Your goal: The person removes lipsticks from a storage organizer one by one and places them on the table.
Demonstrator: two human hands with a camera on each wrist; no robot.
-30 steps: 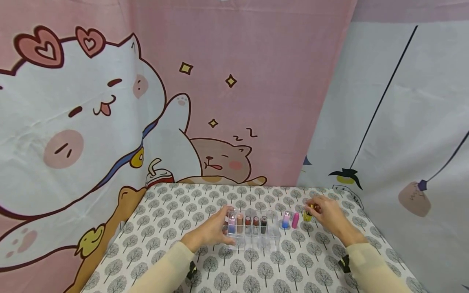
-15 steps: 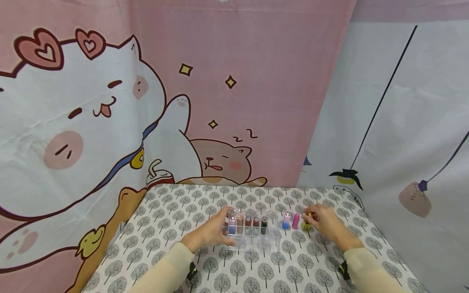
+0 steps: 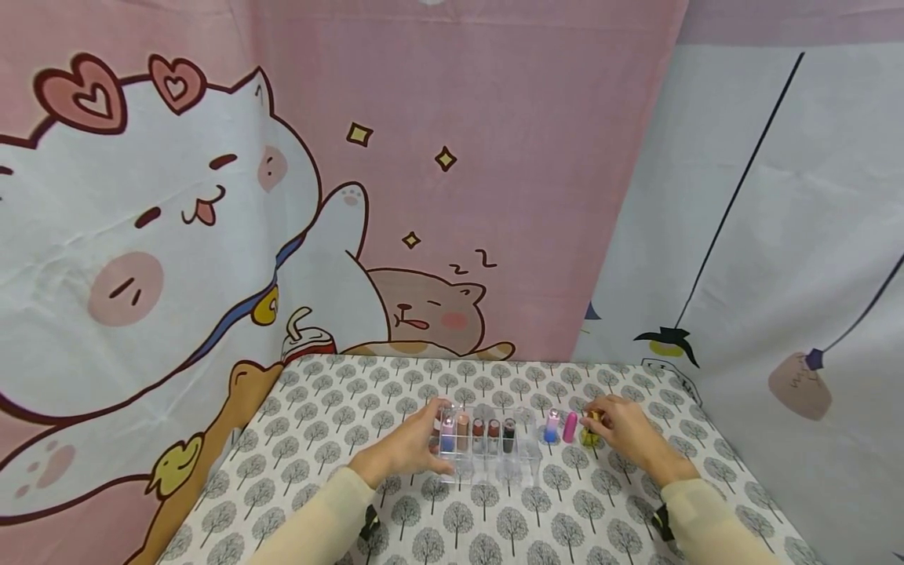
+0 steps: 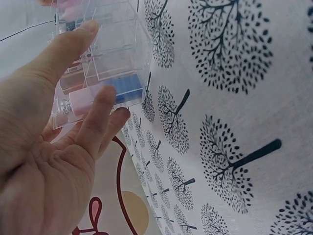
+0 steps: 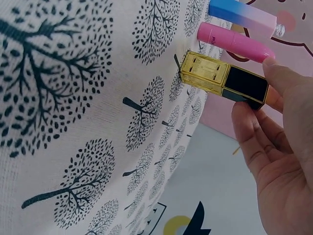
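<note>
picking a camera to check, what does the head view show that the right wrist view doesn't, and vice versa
Only the head view: the left hand holding the clear organizer, with a row of tubes inside.

Only the right wrist view: small lettering on the bright pink tube, and a plain look at the black end of the gold-cased tube.

Both: the tree-print cloth, blue-and-pink tube, bright pink tube, and the right hand holding the gold-cased tube.

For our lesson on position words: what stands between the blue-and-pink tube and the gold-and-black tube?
A bright pink tube stands between the blue-and-pink tube and the gold-and-black tube, as both the right wrist and head views show.
</note>
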